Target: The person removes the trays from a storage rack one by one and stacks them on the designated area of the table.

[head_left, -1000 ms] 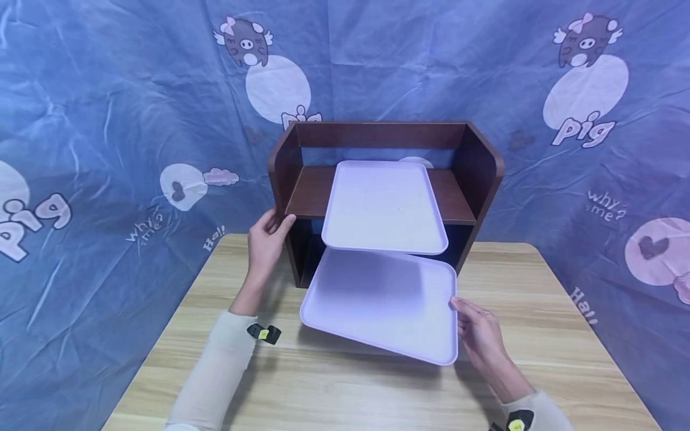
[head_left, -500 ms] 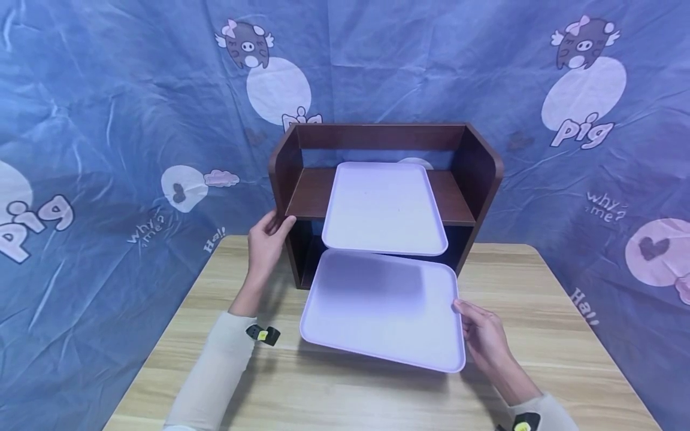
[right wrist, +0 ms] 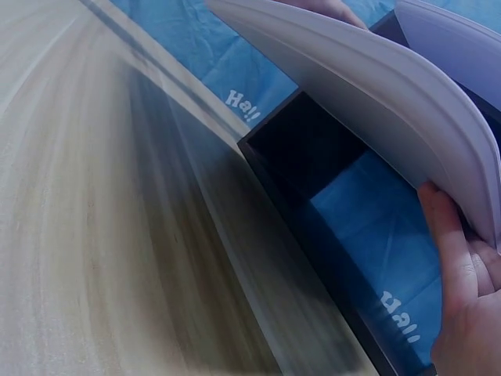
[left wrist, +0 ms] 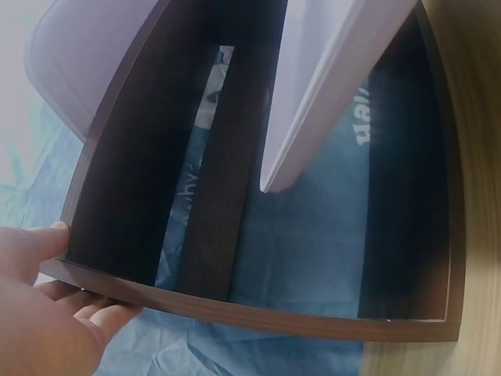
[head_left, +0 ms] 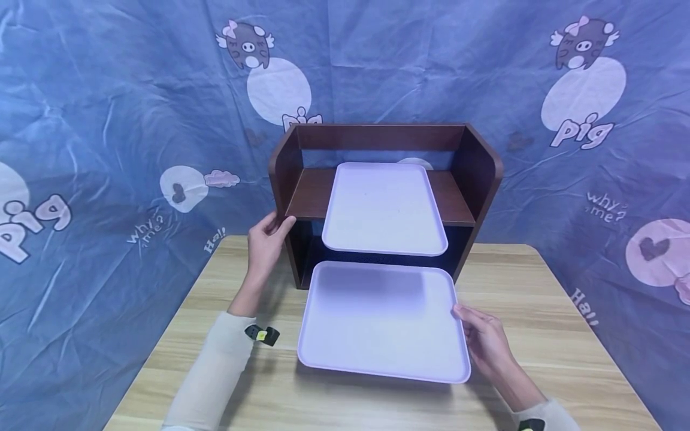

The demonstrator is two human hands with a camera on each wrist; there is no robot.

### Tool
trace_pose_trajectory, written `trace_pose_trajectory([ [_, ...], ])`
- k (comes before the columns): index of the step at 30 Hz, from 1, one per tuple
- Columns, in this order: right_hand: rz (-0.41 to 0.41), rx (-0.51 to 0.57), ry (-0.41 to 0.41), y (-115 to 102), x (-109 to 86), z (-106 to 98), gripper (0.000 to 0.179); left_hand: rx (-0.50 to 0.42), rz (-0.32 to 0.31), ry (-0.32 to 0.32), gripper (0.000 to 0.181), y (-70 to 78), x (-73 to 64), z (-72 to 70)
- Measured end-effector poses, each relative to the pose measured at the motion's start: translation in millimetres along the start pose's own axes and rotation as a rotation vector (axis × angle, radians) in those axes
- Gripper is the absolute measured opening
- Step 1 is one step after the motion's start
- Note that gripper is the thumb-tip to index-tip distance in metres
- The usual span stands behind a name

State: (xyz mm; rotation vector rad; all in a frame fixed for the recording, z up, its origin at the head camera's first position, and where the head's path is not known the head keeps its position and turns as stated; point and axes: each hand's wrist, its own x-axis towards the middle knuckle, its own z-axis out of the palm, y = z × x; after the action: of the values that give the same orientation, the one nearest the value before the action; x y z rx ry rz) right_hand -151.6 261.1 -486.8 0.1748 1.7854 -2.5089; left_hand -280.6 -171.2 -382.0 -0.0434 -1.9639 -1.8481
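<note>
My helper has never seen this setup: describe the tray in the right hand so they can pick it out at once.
Find the dark brown shelf unit on the wooden table. Low in front of it is a pale lilac rectangular tray. The similar upper tray rests on the shelf board; only this lower one is gripped, by the right hand.

Left hand (head_left: 264,245): gripping, thumb (head_left: 288,225) opposite fingers (head_left: 266,219), arm (head_left: 210,368) extended
Right hand (head_left: 486,338): pinching, thumb (head_left: 468,313) uppermost, forearm (head_left: 518,384) angled inward
</note>
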Motion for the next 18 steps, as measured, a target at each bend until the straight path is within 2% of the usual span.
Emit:
trace_pose_trajectory([
  [9,0.003,-0.025,-0.017,6,-4.3,-3,0.036,0.007,-0.027,-0.012,0.049,1.2,0.8,-0.6],
  [18,0.031,-0.026,-0.012,12,-6.5,-5,0.034,0.005,-0.025,-0.010,0.047,2.0,0.8,-0.1],
])
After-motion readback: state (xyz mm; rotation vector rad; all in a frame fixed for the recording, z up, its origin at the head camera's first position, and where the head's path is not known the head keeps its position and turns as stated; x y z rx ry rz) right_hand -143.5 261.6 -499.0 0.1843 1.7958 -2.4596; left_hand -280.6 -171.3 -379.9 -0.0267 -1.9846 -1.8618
